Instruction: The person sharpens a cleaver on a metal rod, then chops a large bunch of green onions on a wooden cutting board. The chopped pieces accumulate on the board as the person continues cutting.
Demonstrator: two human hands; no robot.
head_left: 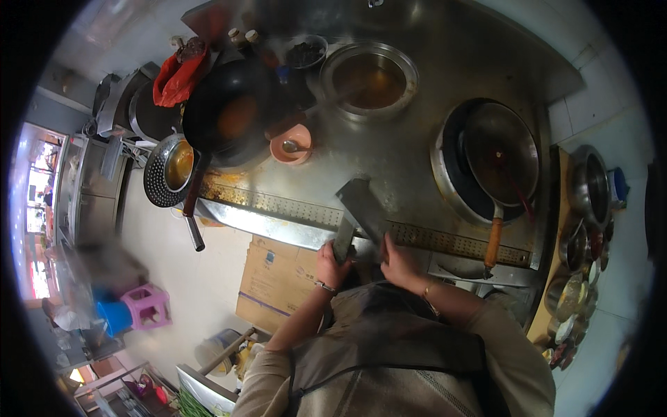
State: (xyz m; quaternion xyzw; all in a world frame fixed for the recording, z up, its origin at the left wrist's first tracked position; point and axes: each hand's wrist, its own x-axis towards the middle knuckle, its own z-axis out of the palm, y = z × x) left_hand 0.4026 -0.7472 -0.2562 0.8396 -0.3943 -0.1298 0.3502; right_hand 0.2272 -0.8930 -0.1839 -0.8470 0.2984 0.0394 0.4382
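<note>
My left hand (331, 266) is closed round a narrow grey bar that looks like a whetstone (343, 238), held upright at the stove's front edge. A cleaver with a broad, dark rectangular blade (363, 203) slants up and left from my right hand (399, 265), whose fingers are wrapped about its handle end. The blade crosses the upper part of the bar and seems to touch it. Most of the cleaver's handle is hidden by the hand.
A black wok (222, 139) stands left on the steel stove top (410, 160), beside a pink bowl (290, 154) with a spoon. A round pot (372, 80) of brown liquid sits behind. At right, a wooden-handled pan (501, 153) rests over a wok. A cardboard box (276, 281) lies below left.
</note>
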